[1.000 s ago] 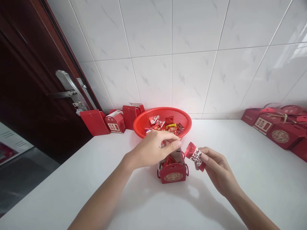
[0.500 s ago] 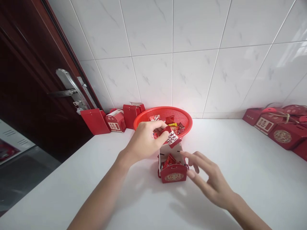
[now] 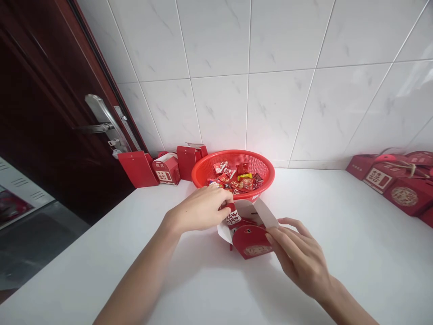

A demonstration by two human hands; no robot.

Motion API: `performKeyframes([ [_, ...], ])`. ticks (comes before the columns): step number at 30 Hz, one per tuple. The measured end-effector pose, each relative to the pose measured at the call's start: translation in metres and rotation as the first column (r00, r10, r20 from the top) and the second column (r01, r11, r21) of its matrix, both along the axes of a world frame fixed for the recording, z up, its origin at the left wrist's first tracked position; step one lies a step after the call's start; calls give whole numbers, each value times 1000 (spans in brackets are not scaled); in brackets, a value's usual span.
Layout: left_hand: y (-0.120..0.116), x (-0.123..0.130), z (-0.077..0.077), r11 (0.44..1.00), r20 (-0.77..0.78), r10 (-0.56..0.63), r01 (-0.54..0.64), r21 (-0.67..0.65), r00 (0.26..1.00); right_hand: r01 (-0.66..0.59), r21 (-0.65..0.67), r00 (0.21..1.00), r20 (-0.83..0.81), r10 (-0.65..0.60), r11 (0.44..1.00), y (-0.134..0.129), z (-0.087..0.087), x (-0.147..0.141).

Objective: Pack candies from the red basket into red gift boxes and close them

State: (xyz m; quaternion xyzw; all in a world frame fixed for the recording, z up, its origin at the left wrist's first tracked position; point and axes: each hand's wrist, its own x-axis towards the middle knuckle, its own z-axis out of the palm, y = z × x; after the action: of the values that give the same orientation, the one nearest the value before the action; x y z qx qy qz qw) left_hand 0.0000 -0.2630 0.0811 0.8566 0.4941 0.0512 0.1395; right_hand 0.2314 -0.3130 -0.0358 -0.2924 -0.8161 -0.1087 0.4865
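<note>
A small red gift box with a gold round emblem stands in front of me, its top flaps up and its white inside partly showing. My left hand is closed on a red and white wrapped candy, held at the box's left side by the opening. At the other side, my right hand grips the box's white-lined right flap between thumb and fingers. Behind the box sits a red mesh basket with several wrapped candies. My left hand hides part of the box and the basket's front rim.
Red boxes stand by the wall at the left, near a dark red door with a metal handle. More decorated red boxes are grouped at the far right. A tiled wall backs the white table.
My left hand has brought the candy down and left, from over the basket's front to the box opening. My right hand has taken hold of the right flap, and the box has turned slightly.
</note>
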Motion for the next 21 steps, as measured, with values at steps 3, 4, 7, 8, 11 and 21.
performKeyframes([
  [3, -3, -3, 4, 997, -5, -51, 51, -61, 999, -9, 82, 1000, 4, 9, 997, -5, 4, -3],
  [4, -4, -3, 4, 996, -15, -58, 57, -66, 998, -17, 71, 1000, 7, 17, 997, -5, 4, -4],
  [7, -5, -2, 3, 998, -40, -62, 61, -35, 997, -71, -27, 997, 5, 71, 997, -5, 3, -5],
  [8, -5, -1, 2, 997, -38, -67, 66, -25, 997, -90, -49, 996, -12, 89, 995, -5, 2, -5],
  [11, -7, 1, -1, 996, -19, -91, 91, -17, 996, -112, -87, 990, -100, 103, 990, -5, 2, -6],
  [21, -5, 30, -24, 978, -41, -200, 196, -76, 979, -84, -140, 981, -187, 57, 986, -6, -1, -11],
])
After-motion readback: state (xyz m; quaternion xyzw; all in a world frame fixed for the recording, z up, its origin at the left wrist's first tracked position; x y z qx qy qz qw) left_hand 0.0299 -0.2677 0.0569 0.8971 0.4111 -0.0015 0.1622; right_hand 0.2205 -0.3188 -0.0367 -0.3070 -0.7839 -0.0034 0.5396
